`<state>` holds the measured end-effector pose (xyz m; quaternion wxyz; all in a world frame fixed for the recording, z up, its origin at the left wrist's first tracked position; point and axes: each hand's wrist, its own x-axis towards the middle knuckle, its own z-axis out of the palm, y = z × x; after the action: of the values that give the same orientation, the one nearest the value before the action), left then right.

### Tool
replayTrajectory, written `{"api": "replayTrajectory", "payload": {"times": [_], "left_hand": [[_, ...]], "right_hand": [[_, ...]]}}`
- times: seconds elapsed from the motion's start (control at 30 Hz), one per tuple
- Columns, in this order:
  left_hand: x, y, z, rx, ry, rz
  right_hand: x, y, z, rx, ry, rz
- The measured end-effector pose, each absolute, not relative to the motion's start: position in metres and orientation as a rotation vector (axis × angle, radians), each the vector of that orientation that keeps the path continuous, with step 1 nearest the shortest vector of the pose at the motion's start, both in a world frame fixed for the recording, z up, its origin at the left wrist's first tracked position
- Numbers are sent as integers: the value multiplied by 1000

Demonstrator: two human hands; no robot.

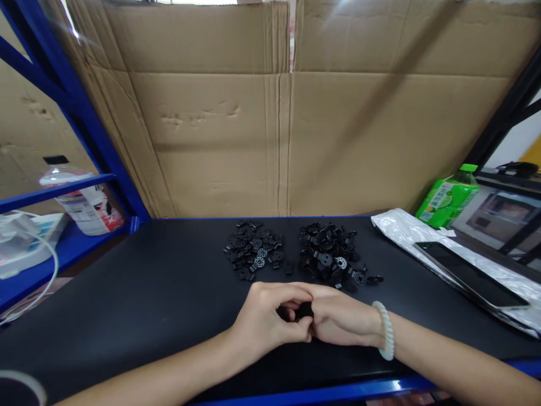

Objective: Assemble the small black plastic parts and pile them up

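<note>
My left hand [269, 316] and my right hand [344, 316] meet in front of me, just above the near part of the black tabletop [169, 304]. Between them shows a bit of a small black plastic part [305, 309], mostly covered by fingers. My left thumb and fingertips pinch toward it, and my right fingers are closed around its other side. Beyond my hands lie two heaps of small black plastic parts with round, holed ends: a left heap [256, 248] and a larger right heap [327, 254].
At the right, a dark phone [469, 273] rests on a silvery padded sheet [401, 225], with a green bottle [450, 194] behind. Blue shelving on the left holds a labelled bottle [87, 197] and a white power strip [38, 242]. A cardboard wall [211, 141] stands at the back.
</note>
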<state>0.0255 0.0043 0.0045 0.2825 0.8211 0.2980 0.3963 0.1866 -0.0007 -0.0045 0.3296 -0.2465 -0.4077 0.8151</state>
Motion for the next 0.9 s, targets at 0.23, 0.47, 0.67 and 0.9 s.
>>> {"api": "replayTrajectory", "payload": {"times": [0.23, 0.47, 0.67, 0.9], "left_hand": [[30, 2, -6, 2494, 812, 1309], [30, 4, -9, 2370, 876, 1397], [30, 10, 1, 1757, 955, 1306], [24, 16, 3, 1656, 787, 1300]], "right_hand": [[185, -3, 1, -786, -955, 2048], [180, -2, 1, -716, -940, 2004], [175, -3, 5, -596, -976, 1953], [183, -2, 11, -588, -1056, 1898]]}}
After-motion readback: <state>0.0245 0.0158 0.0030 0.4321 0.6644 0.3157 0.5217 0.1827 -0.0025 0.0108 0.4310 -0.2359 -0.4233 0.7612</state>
